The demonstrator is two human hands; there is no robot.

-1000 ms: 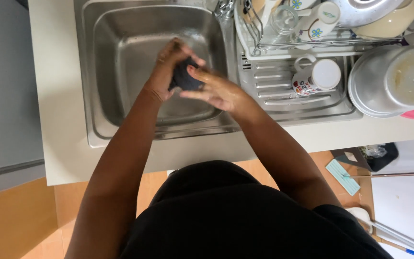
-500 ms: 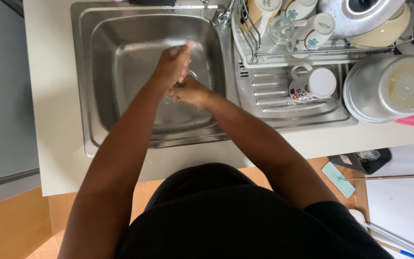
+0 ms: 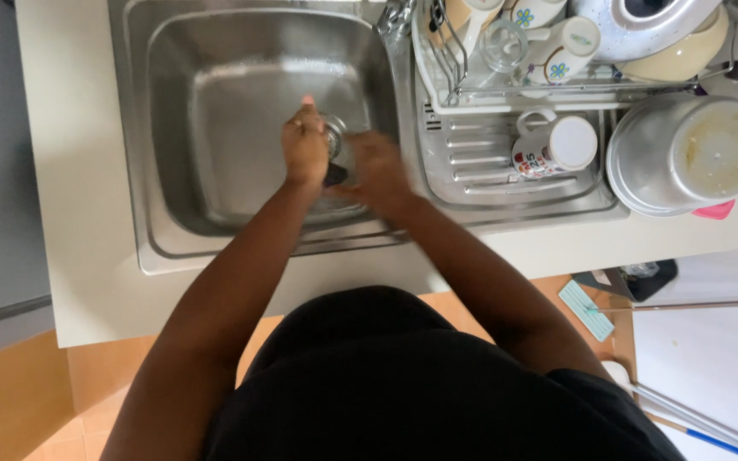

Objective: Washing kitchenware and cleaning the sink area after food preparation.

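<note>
Sink [image 3: 207, 128]: steel basin set in the pale bench [image 3: 70, 171].
Left hand [image 3: 305, 147]: over the drain [image 3: 333, 135], fingers curled; grip state unclear.
Dark object [image 3: 336, 176]: small, between both hands, low in the basin.
Right hand [image 3: 377, 171]: blurred, touching the dark object; grip unclear.
Mug [image 3: 554, 143]: lying on the drainboard.
Pot [image 3: 694, 154]: far right.

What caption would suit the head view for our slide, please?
Both hands, left hand and right hand, meet over the steel sink beside a mug.
</note>
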